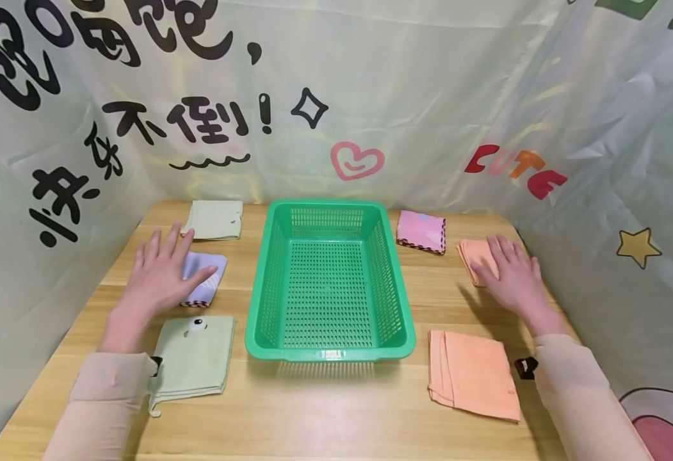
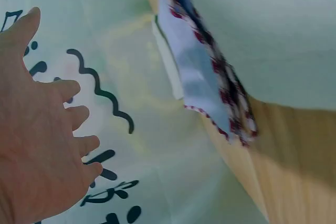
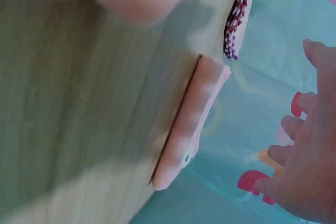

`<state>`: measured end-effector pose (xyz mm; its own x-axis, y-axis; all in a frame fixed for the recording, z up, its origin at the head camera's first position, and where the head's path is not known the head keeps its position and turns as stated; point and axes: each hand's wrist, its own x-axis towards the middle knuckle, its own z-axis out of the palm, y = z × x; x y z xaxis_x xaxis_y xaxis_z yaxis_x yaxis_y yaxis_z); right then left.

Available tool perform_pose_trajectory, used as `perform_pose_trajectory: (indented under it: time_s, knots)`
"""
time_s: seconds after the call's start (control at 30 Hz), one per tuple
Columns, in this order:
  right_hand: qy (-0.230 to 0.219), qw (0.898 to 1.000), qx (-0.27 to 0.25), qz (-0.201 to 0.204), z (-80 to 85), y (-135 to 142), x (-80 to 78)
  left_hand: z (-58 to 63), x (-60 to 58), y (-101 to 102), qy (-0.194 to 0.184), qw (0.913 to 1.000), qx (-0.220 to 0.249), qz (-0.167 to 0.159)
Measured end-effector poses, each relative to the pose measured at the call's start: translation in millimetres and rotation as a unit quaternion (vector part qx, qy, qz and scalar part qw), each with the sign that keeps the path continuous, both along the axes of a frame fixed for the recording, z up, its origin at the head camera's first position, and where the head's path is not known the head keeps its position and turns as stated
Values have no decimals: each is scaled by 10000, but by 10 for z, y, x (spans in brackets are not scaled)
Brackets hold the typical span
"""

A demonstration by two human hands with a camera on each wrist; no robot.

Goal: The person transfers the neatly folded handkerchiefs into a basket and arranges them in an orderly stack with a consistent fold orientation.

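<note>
My left hand (image 1: 160, 275), fingers spread and holding nothing, hovers over the left side of the table, partly covering a folded lavender cloth (image 1: 205, 272) with a checked edge. Below it lies a folded light green cloth (image 1: 198, 358) with an eye design; a pale cloth (image 1: 216, 219) lies behind. In the right wrist view my right hand (image 3: 310, 145) is stretched out above the table with nothing in it. From the head view it overlaps a small folded orange cloth (image 1: 477, 253). Nearer the front is a larger folded orange cloth (image 1: 474, 374).
Between the hands stands a green plastic basket (image 1: 330, 354) with perforated sides and nothing inside. A folded pink cloth (image 1: 421, 232) lies to its right at the back. Printed fabric sheets (image 1: 428, 96) hang around the wooden table (image 1: 324, 422) on the back and both sides.
</note>
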<state>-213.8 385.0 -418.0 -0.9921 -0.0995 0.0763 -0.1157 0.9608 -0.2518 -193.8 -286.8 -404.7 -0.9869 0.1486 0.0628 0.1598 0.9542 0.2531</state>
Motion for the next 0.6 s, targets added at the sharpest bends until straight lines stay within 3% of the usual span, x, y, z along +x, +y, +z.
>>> perform_pose_trajectory:
  time_s: [0.4,0.6]
  knots:
    - [1031,9903,-927,-103,-35,218,45,199,51,358,555,9977,52,-380]
    - [1111,9875,-1093,-223,-91,392,-7,263,57,595,790,9950,17,-609]
